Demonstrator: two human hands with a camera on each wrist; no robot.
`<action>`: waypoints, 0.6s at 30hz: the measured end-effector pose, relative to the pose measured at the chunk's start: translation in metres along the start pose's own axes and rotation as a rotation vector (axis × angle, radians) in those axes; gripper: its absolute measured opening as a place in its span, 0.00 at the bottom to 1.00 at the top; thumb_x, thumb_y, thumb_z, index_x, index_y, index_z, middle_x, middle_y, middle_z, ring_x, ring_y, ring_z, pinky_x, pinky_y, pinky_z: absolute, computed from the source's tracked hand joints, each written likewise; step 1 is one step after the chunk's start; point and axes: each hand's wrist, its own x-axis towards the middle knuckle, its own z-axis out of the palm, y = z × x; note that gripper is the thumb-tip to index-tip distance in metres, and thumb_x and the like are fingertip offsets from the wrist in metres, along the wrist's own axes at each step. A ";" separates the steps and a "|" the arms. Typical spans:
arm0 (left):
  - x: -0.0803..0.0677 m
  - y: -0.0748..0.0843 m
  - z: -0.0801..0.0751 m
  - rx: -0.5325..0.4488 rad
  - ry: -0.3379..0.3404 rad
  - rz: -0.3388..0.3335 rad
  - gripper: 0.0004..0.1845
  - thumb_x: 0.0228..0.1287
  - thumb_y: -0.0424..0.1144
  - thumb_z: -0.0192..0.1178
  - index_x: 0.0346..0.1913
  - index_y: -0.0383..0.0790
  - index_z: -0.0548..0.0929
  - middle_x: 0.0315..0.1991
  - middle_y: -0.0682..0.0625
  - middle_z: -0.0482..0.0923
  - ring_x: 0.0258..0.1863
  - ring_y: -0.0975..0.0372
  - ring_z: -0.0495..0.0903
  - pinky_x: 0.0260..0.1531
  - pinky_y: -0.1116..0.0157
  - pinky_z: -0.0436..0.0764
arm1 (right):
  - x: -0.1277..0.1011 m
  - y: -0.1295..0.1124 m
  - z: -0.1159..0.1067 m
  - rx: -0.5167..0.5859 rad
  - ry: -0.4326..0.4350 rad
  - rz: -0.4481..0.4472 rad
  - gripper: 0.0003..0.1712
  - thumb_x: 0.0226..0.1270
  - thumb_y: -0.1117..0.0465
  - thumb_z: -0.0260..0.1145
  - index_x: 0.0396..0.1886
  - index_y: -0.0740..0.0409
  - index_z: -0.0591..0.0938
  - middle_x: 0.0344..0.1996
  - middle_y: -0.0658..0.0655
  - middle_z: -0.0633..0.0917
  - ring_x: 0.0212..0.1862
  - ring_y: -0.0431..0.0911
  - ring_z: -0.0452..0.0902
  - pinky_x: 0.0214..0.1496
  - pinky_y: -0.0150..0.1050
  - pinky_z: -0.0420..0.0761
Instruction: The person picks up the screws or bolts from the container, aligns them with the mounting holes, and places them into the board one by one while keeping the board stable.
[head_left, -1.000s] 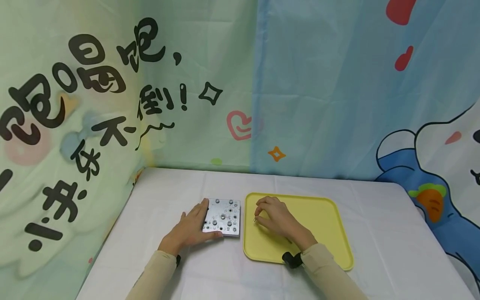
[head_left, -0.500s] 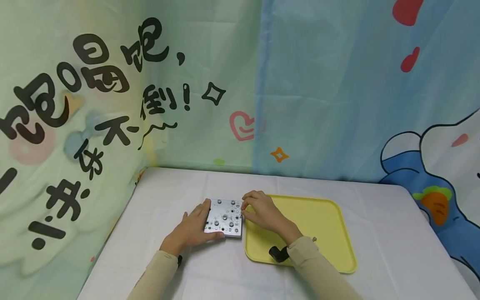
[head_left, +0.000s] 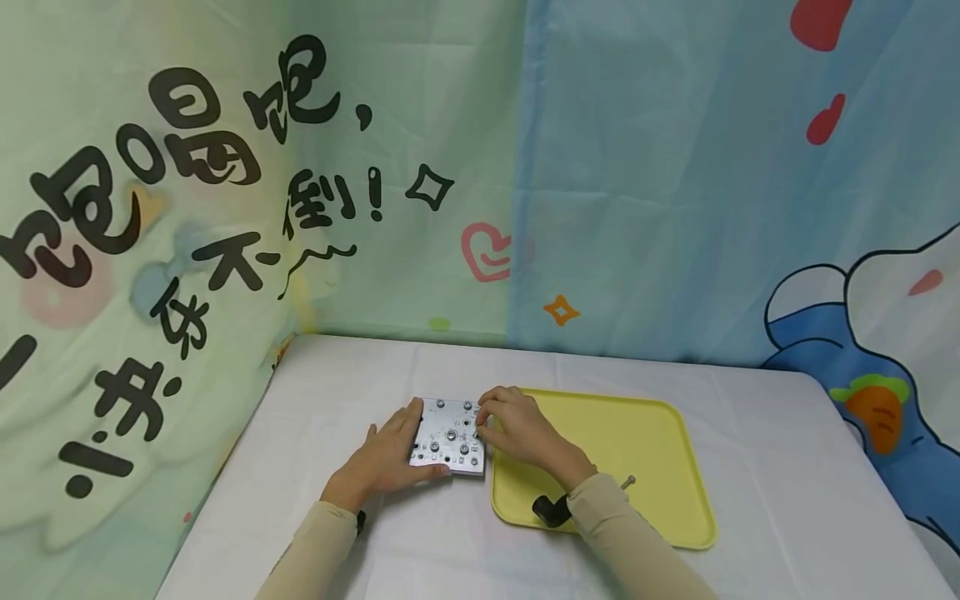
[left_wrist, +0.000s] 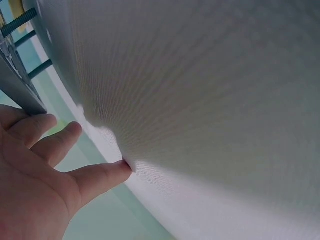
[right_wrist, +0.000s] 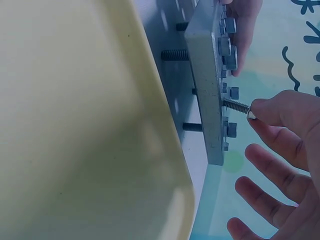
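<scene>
A square metal plate (head_left: 448, 437) studded with bolts lies on the white table, just left of a yellow tray (head_left: 637, 450). My left hand (head_left: 382, 458) lies flat with straight fingers against the plate's left and near edges; the left wrist view shows its fingers (left_wrist: 60, 145) on the cloth beside the plate (left_wrist: 15, 85). My right hand (head_left: 513, 425) hovers over the plate's right edge and pinches a thin screw (right_wrist: 237, 105) by its head, the screw's tip entering a hole in the plate (right_wrist: 207, 80). The remaining right fingers (right_wrist: 272, 167) spread loosely.
A loose screw (head_left: 627, 481) lies in the tray by my right sleeve. A black wrist strap (head_left: 547, 508) sits at the tray's near edge. Printed fabric curtains hang close behind and to the left of the table (head_left: 750, 467).
My right hand left the tray with the screw and moved left onto the plate's right edge. The left hand has stayed on the plate.
</scene>
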 end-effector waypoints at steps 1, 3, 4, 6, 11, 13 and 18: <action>0.000 0.000 0.000 0.000 0.000 0.000 0.68 0.49 0.80 0.58 0.81 0.40 0.46 0.80 0.48 0.48 0.77 0.53 0.52 0.68 0.35 0.54 | 0.000 0.000 0.000 -0.002 -0.001 -0.001 0.03 0.65 0.61 0.71 0.31 0.50 0.85 0.51 0.56 0.82 0.55 0.54 0.74 0.57 0.57 0.73; 0.000 0.000 0.000 0.000 0.000 0.001 0.68 0.48 0.81 0.58 0.81 0.40 0.46 0.80 0.48 0.48 0.77 0.52 0.52 0.68 0.35 0.54 | 0.000 0.000 0.001 -0.005 -0.005 -0.004 0.03 0.65 0.60 0.71 0.32 0.50 0.85 0.51 0.56 0.81 0.56 0.54 0.74 0.57 0.56 0.73; 0.000 0.000 0.000 -0.002 -0.001 0.002 0.68 0.48 0.81 0.58 0.81 0.40 0.46 0.80 0.48 0.48 0.77 0.52 0.52 0.68 0.35 0.53 | -0.001 0.000 0.000 -0.006 -0.004 -0.008 0.03 0.66 0.60 0.71 0.32 0.50 0.85 0.51 0.56 0.81 0.55 0.54 0.74 0.57 0.57 0.73; 0.000 0.001 0.000 -0.002 -0.001 0.002 0.68 0.48 0.81 0.58 0.81 0.40 0.45 0.80 0.48 0.48 0.77 0.52 0.51 0.68 0.35 0.53 | -0.002 -0.001 -0.002 -0.014 0.004 -0.016 0.02 0.66 0.61 0.71 0.33 0.51 0.85 0.51 0.56 0.81 0.55 0.54 0.74 0.57 0.57 0.73; 0.000 0.001 0.001 -0.004 0.007 0.000 0.68 0.48 0.81 0.59 0.81 0.40 0.46 0.80 0.47 0.48 0.77 0.52 0.52 0.68 0.35 0.53 | -0.008 0.000 -0.011 -0.011 0.032 -0.028 0.02 0.66 0.62 0.70 0.32 0.52 0.85 0.51 0.57 0.82 0.54 0.56 0.75 0.56 0.59 0.73; 0.000 0.002 0.000 -0.007 0.011 0.001 0.68 0.48 0.80 0.59 0.81 0.40 0.46 0.80 0.47 0.48 0.77 0.52 0.52 0.68 0.35 0.53 | -0.012 0.002 -0.015 -0.008 0.043 -0.028 0.02 0.66 0.62 0.70 0.32 0.52 0.85 0.51 0.58 0.82 0.55 0.56 0.75 0.57 0.59 0.73; -0.001 0.004 -0.001 -0.017 0.003 -0.009 0.68 0.49 0.79 0.60 0.81 0.40 0.46 0.80 0.47 0.48 0.77 0.52 0.51 0.69 0.36 0.52 | -0.026 0.015 -0.024 -0.020 0.074 -0.021 0.03 0.64 0.63 0.72 0.33 0.52 0.85 0.51 0.59 0.82 0.55 0.57 0.75 0.56 0.61 0.73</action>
